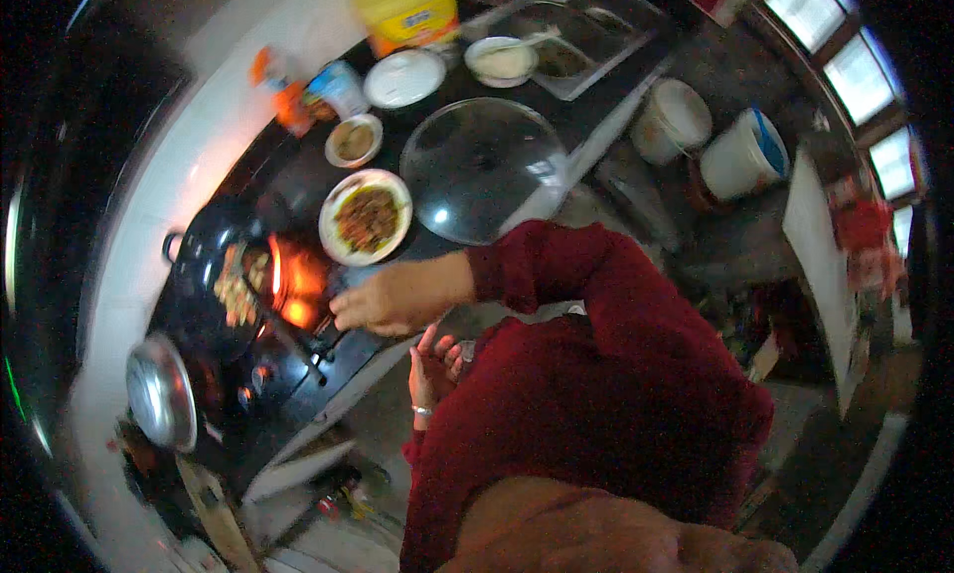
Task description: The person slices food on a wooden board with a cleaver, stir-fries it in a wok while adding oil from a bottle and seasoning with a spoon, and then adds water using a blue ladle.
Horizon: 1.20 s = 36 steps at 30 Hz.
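My right hand reaches out from a dark red sleeve to the front edge of the black stove, right beside an orange flame. Its fingers curl downward, and what they touch is hidden. A black wok with chopped food sits on the burner, and a dark handle runs from it toward me. My left hand hovers near my chest with fingers apart, holding nothing, a thin bracelet on its wrist.
On the dark counter stand a plate of cooked food, a large glass lid, a small bowl, a white plate and a yellow container. A steel pot lid lies near the stove. Two white buckets stand on the floor.
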{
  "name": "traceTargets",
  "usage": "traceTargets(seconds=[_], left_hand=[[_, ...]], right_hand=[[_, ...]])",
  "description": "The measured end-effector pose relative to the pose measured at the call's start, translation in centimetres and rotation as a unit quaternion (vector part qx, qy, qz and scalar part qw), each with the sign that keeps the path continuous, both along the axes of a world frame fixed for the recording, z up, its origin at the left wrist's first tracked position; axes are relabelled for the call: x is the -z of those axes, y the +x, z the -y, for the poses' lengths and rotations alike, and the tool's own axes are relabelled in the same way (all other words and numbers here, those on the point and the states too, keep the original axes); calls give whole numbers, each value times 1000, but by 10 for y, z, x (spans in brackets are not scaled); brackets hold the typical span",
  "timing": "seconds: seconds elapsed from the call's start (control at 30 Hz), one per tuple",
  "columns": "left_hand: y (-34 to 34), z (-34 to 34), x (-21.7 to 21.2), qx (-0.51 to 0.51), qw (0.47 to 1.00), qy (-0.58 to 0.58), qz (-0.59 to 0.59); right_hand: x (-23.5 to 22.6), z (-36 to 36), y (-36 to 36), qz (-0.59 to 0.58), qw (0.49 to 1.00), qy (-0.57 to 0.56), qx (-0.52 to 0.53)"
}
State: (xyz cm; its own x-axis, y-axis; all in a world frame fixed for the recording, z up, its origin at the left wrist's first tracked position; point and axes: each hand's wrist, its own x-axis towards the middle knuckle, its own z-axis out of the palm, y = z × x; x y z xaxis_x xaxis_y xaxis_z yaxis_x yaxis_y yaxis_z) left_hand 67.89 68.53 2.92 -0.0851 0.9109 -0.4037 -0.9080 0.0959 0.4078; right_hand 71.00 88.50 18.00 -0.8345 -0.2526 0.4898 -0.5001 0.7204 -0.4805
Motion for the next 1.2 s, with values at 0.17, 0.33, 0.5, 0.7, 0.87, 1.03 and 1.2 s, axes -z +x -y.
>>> traceTargets(seconds=[0.17, 0.33, 0.5, 0.7, 0.87, 1.03, 1.2], left_hand=[[73, -71, 17, 181, 983, 33, -26], [179, -151, 0, 351, 933, 22, -79], [278, -227, -21, 487, 860, 36, -147], [366, -301, -66, 549, 827, 62, -105], [393, -368, -65, 537, 839, 89, 6], [410, -451, -46, 517, 846, 97, -81], [436, -519, -30, 513, 851, 90, -63]], right_hand=[[51, -11, 141, 46, 995, -87, -4], [93, -34, 284, 54, 985, -85, 143], [90, -81, 411, -23, 942, -204, 265], [109, -122, 513, 71, 832, -318, 449], [141, -180, 581, 136, 732, -339, 575], [131, -253, 637, 51, 557, -567, 605], [108, -333, 709, -195, 410, -716, 530]])
